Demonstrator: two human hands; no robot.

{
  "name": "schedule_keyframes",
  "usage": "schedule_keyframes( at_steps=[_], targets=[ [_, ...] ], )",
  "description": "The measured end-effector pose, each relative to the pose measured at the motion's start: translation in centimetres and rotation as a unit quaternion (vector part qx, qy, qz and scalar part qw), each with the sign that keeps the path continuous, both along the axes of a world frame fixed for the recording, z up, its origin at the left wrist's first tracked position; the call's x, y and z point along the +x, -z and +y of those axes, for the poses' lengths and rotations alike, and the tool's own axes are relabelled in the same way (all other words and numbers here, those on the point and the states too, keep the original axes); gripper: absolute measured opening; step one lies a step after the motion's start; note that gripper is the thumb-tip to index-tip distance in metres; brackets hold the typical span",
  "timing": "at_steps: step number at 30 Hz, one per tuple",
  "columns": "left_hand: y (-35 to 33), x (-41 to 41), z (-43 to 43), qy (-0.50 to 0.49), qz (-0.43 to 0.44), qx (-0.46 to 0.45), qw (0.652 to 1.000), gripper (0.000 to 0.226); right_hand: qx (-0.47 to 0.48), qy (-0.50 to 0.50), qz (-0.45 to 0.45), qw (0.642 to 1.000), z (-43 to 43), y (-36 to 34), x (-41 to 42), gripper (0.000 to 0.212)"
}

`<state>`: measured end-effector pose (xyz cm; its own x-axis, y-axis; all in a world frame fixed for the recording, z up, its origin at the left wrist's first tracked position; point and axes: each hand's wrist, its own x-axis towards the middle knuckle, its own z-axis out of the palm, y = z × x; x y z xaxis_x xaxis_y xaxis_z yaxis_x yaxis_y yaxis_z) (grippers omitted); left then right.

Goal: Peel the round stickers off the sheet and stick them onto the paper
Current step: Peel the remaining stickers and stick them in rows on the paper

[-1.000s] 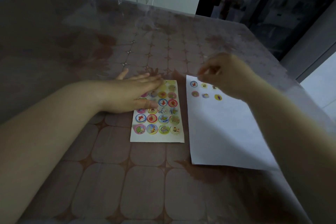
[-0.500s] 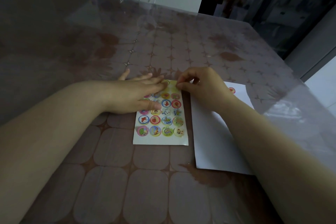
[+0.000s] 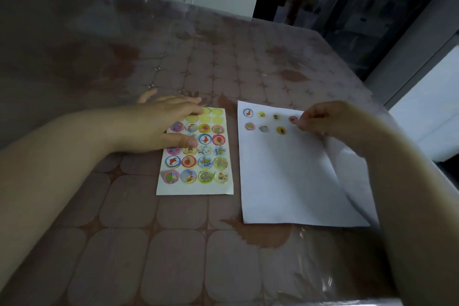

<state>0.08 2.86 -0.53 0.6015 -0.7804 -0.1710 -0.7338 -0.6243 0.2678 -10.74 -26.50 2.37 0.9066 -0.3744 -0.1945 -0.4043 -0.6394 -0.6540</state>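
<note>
Sticker sheet [image 3: 206,164] sits on the bench [image 3: 124,243] in front of the person, portrait-wise, with its long axis running straight away from them. It holds four columns of little round cartoon stickers, and the pics are too small for me to read any lettering or brand. The top two rows are mostly plain yellow circles [image 3: 211,115], and the printed ones fill the rows below. The left hand [image 3: 159,126] lies flat over the sheet's upper left part, fingers straight and thumb stretched across the third row, pressing it down. Just to the right, with a thin strip of bench between them, is the white paper [image 3: 285,176], also portrait and parallel to the sheet. It has seven stickers [image 3: 263,128] in two rows along its far edge. The right hand [image 3: 320,119] is over the far right corner of the paper, well apart from the left hand, fingers curled and tips pinched at the right edge of a red sticker [image 3: 293,119] at the end of the top row. The paper's right side looks curled up under that forearm. The bench top has a brownish tile pattern under a clear plastic cover.
</note>
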Motion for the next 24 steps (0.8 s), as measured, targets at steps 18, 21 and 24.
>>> schedule_keyframes(
  at_steps=[18,21,24],
  targets=[
    [0.5,0.8,0.4,0.011,-0.022,-0.029,0.999,0.114,0.024,0.041,-0.039,0.998,0.0,1.6,0.0,0.006],
    [0.5,0.8,0.4,0.012,-0.026,-0.031,0.999,0.115,0.006,0.047,-0.037,0.998,-0.2,1.6,0.3,0.02],
    [0.2,0.9,0.6,0.013,-0.03,-0.038,0.999,0.116,-0.016,0.059,-0.021,0.998,-0.4,1.7,0.4,0.035]
  ],
)
